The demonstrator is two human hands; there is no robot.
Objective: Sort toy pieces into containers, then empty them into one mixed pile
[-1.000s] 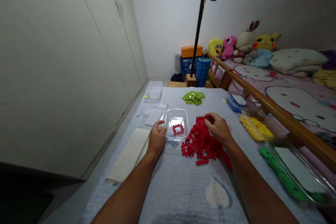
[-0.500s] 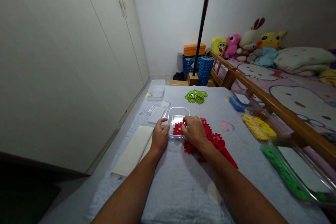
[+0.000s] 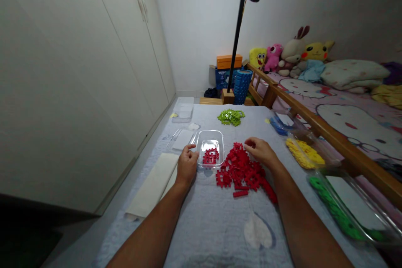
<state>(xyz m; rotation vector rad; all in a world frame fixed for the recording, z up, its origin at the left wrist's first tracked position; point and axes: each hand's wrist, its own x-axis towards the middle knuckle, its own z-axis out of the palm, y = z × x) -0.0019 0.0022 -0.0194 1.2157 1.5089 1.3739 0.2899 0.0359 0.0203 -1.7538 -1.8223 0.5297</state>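
A clear plastic container (image 3: pixel 219 136) stands on the grey cloth with a few red interlocking pieces (image 3: pixel 210 157) inside it. My left hand (image 3: pixel 187 165) grips its near left corner, fingers curled on the rim. A pile of red pieces (image 3: pixel 241 171) lies just right of the container. My right hand (image 3: pixel 262 153) rests on the far right side of that pile, fingers bent and pinched onto pieces there; what it holds is hidden.
A light green pile (image 3: pixel 231 117) lies farther back. Clear lids (image 3: pixel 184 139) and a white sheet (image 3: pixel 153 184) sit at left. Trays of blue (image 3: pixel 279 125), yellow (image 3: pixel 304 153) and green (image 3: pixel 337 209) pieces line the right, beside a wooden bed rail (image 3: pixel 329 134). A black pole (image 3: pixel 237 33) stands behind.
My right hand went from the pile to the container, left red pieces in it, and has returned to the pile. My left hand stayed on the container.
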